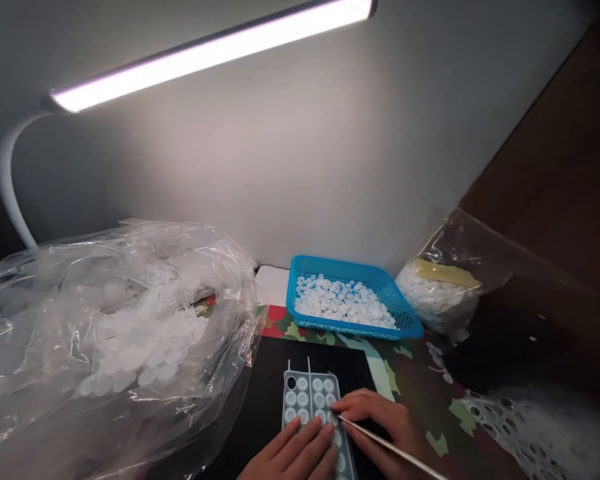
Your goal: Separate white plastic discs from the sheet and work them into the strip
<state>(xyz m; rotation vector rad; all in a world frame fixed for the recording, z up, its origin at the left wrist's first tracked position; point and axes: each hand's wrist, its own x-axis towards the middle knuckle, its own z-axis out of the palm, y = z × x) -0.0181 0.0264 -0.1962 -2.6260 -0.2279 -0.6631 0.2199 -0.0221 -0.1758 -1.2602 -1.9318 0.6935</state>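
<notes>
A flat grey plastic plate (311, 377) lies on a black mat (267, 373). Round white discs sit in rows on it, and one dark round hole shows at its upper left corner. My left hand (297, 453) rests on the plate's lower part, its fingers stretched out flat over some discs. At the plate's right edge, my right hand (383, 423) is closed round a thin pale stick (390, 448). The stick's tip points left, at the discs by the plate's right side; whether it touches one I cannot tell.
A large clear bag (220, 280) of translucent discs fills the left. Behind the mat stands a blue basket (340, 329) of small white discs. To the right are another filled bag (440, 303) and white perforated sheets (510, 427). A lit lamp (220, 57) hangs above.
</notes>
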